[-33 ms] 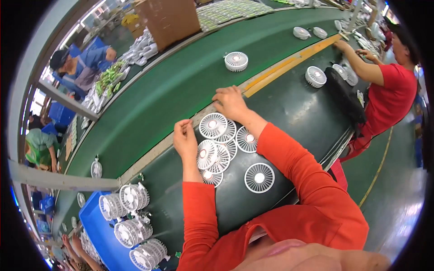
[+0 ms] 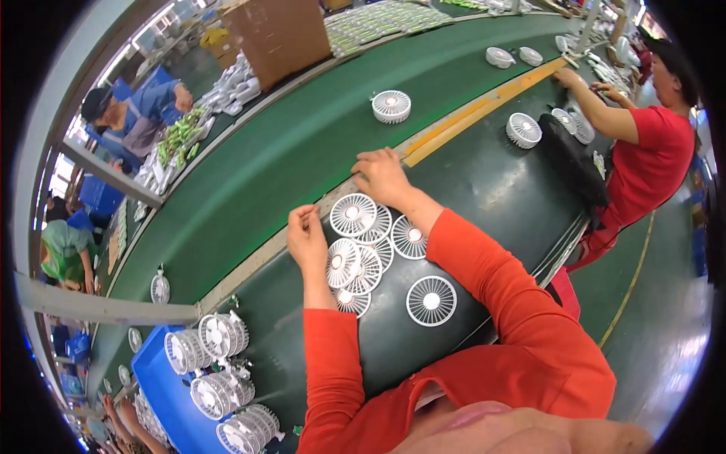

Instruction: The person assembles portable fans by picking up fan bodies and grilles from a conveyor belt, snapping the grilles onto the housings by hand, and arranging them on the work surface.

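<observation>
The left hand (image 2: 306, 238) is curled, thumb near the fingertips; whether it pinches anything cannot be told. The right hand (image 2: 380, 175), fingers bent, lies at the ledge (image 2: 249, 266); its grip is hidden. White round grilles (image 2: 353, 215) overlap on the worktop (image 2: 484, 189) between the forearms. Stacked fan casings (image 2: 222, 393) stand beside a blue tray (image 2: 162, 397); a grey bar (image 2: 113, 301) crosses before the conveyor (image 2: 302, 144).

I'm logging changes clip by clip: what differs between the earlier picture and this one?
Nothing visibly moved beyond a slight shift of the whole view. Neither the left hand nor the right hand visibly took or released anything. The round white grilles and the thick white unit on the green belt look unmoved.
</observation>
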Action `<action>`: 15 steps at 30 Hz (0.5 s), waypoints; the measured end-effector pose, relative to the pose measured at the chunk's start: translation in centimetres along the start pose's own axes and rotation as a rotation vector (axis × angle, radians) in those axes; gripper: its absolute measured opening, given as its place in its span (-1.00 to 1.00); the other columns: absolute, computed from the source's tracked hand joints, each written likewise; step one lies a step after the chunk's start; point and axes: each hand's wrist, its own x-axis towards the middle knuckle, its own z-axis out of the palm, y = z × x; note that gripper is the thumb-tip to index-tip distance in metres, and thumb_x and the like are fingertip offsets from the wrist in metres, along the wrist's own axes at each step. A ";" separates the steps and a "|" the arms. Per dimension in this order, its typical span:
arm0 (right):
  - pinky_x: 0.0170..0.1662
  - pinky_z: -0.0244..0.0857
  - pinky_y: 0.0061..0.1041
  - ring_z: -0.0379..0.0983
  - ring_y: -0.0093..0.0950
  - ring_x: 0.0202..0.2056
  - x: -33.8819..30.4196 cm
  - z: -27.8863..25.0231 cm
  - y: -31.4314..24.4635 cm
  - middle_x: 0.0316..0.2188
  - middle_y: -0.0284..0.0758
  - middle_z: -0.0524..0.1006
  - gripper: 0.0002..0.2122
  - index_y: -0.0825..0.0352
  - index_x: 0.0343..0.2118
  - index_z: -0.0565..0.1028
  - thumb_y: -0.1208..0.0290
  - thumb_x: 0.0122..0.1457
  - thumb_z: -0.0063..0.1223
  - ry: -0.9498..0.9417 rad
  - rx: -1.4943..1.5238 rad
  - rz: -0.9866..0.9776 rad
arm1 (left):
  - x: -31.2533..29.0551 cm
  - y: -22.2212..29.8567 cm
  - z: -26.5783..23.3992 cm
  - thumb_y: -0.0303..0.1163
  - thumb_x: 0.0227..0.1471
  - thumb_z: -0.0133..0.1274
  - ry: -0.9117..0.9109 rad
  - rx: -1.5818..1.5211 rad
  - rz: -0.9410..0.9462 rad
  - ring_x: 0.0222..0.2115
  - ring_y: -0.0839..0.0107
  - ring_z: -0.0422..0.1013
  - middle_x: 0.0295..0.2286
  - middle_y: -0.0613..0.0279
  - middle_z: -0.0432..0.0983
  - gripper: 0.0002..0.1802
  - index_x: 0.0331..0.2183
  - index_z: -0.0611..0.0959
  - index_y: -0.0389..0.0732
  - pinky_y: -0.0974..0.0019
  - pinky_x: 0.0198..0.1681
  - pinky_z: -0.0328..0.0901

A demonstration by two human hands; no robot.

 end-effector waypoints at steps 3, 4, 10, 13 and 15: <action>0.21 -0.05 -0.05 0.34 -0.26 0.02 -0.1 -0.1 -0.1 -0.09 -0.27 0.50 -0.81 0.22 -0.34 0.62 0.30 -0.02 0.14 0.007 0.027 0.010 | 0.1 0.1 -0.2 -0.48 0.11 0.01 -0.025 0.025 -0.004 -0.35 0.46 0.51 -0.35 0.19 0.59 -0.88 -0.29 0.54 -0.29 0.40 -0.24 0.36; 0.23 -0.06 -0.02 0.31 -0.22 0.06 -0.1 -0.3 -0.1 -0.04 -0.21 0.48 -0.78 0.23 -0.29 0.61 0.28 0.01 0.14 -0.052 0.032 0.028 | 0.1 0.2 -0.1 -0.52 0.07 0.04 -0.007 0.020 -0.006 -0.39 0.51 0.47 -0.38 0.22 0.56 -0.86 -0.26 0.52 -0.29 0.43 -0.28 0.36; 0.23 -0.07 -0.06 0.33 -0.25 0.02 0.1 -0.4 -0.3 -0.08 -0.24 0.50 -0.79 0.24 -0.32 0.62 0.29 -0.01 0.14 -0.004 0.028 0.019 | 0.0 1.0 -0.1 -0.60 -0.05 0.14 -0.023 -0.089 -0.119 -0.48 0.60 0.39 -0.46 0.33 0.47 -0.72 -0.22 0.51 -0.28 0.52 -0.36 0.34; 0.23 -0.08 -0.07 0.32 -0.25 0.04 0.1 -0.4 -0.2 -0.06 -0.23 0.49 -0.78 0.24 -0.31 0.62 0.28 0.00 0.14 -0.013 0.025 0.021 | 0.0 1.1 -0.1 -0.60 -0.07 0.15 -0.035 -0.070 -0.117 -0.48 0.60 0.39 -0.46 0.33 0.48 -0.72 -0.23 0.51 -0.28 0.52 -0.37 0.34; 0.24 -0.09 -0.09 0.31 -0.25 0.06 0.1 -0.5 -0.2 -0.04 -0.21 0.48 -0.77 0.24 -0.30 0.62 0.27 0.01 0.14 -0.027 0.023 0.031 | 0.0 1.1 0.0 -0.59 -0.08 0.16 -0.040 -0.062 -0.119 -0.49 0.60 0.39 -0.47 0.33 0.48 -0.72 -0.25 0.52 -0.28 0.51 -0.37 0.35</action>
